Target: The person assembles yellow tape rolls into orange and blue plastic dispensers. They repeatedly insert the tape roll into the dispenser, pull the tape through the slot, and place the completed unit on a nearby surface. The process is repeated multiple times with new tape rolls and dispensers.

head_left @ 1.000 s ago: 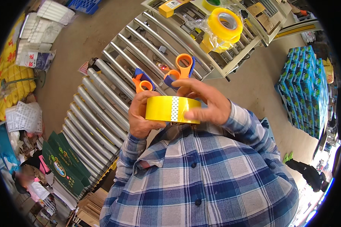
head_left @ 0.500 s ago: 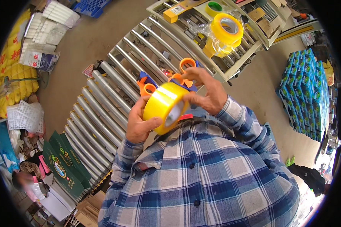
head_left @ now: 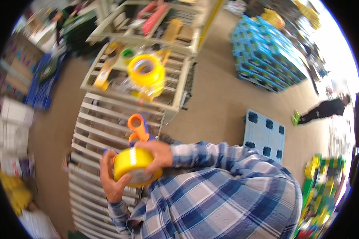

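Brown floor (head_left: 211,99) spreads around a pale roller conveyor (head_left: 95,128), stacked blue cartons (head_left: 263,55) rising between one and two o'clock from your grip and a light-blue pallet (head_left: 259,134) lying between two and three; you hold a yellow tape roll (head_left: 132,160), between seven and eight o'clock from the view's centre, your left hand (head_left: 112,183) curled at its nine o'clock side with the thumb across the lower edge, your right hand (head_left: 159,153) clasping it from two o'clock; just beyond, at twelve, sits an orange-and-blue tape dispenser (head_left: 138,127), with spare tape rolls (head_left: 157,75) farther out; firm, fairly weighty and hard to damage, your roll looks glossy enough to slip; span its outer band or pinch the rim against the pale core.
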{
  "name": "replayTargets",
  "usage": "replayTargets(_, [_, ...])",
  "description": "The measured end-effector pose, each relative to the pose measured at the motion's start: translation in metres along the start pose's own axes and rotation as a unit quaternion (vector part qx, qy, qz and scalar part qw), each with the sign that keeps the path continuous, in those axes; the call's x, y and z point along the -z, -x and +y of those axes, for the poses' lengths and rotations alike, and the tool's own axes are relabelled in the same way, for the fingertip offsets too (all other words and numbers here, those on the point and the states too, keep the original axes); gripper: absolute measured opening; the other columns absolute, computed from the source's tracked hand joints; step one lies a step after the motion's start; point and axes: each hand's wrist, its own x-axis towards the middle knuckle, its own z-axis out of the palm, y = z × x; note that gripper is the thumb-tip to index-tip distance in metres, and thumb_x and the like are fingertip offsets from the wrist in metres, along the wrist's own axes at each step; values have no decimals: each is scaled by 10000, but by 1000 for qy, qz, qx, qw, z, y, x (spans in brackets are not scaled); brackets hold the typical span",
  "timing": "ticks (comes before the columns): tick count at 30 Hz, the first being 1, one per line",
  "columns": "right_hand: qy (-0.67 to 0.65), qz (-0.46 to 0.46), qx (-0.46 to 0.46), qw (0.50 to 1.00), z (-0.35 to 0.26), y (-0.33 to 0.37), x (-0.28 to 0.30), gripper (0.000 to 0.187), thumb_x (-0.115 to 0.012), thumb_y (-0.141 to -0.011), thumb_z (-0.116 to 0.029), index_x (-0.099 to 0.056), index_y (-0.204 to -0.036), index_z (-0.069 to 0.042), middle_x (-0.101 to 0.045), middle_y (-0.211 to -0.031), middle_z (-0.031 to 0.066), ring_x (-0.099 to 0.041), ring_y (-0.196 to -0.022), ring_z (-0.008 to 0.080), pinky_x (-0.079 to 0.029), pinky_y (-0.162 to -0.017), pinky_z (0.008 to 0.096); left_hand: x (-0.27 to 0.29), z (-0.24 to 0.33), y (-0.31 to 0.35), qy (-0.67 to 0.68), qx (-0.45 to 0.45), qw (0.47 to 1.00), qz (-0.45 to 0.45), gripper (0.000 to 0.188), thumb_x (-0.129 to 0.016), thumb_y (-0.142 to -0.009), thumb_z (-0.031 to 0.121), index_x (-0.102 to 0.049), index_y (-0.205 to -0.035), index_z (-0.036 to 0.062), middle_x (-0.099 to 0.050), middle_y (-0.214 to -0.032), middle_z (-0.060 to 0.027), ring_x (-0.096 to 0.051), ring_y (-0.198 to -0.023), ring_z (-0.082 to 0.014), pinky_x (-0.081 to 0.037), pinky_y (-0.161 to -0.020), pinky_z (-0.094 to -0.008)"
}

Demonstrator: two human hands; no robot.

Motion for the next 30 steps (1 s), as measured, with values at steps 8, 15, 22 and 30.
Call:
replayTargets(8, [-67,29,-41,996,23,10,43,757,-770,-740,-257,-430,-1384,-54,-491,-1322,110,-500,-1221,250,-401,-1037,418,-18,-13,-37,-332,-206,920,-16,556,-884,-628,215,-601,-1060,11,-654,-937,-134,-641,-826,-264,-516,-756,-363])
replayTargets(15, [195,62,172,964,-27,22,32,629,-734,-710,-265,-506,-1263,-69,-490,-1247,173,-510,-1156,314,-413,-993,411,-24,-6,-44,-152,-98,971,-158,593,-871,-644,231,-606,-1125,8,-687,-986,-106,-688,-851,-193,-534,-787,-284])
replayTargets(22, [208,35,221,952,-30,0,32,436,-760,-673,-282,-514,-976,-87,-459,-999,160,-507,-898,308,-465,-782,388,-26,-15,-42,-104,-42,983,-146,671,-879,-589,312,-610,-1123,8,-670,-994,-76,-664,-847,-162,-513,-784,-265])
replayTargets(30, [242,49,344,906,-23,-21,33,328,-756,-696,-268,-501,-791,-85,-526,-944,125,-489,-852,281,-428,-749,367,-22,-21,-34,-64,1,993,-104,663,-892,-584,307,-605,-1109,22,-640,-971,-53,-627,-864,-147,-492,-791,-267])
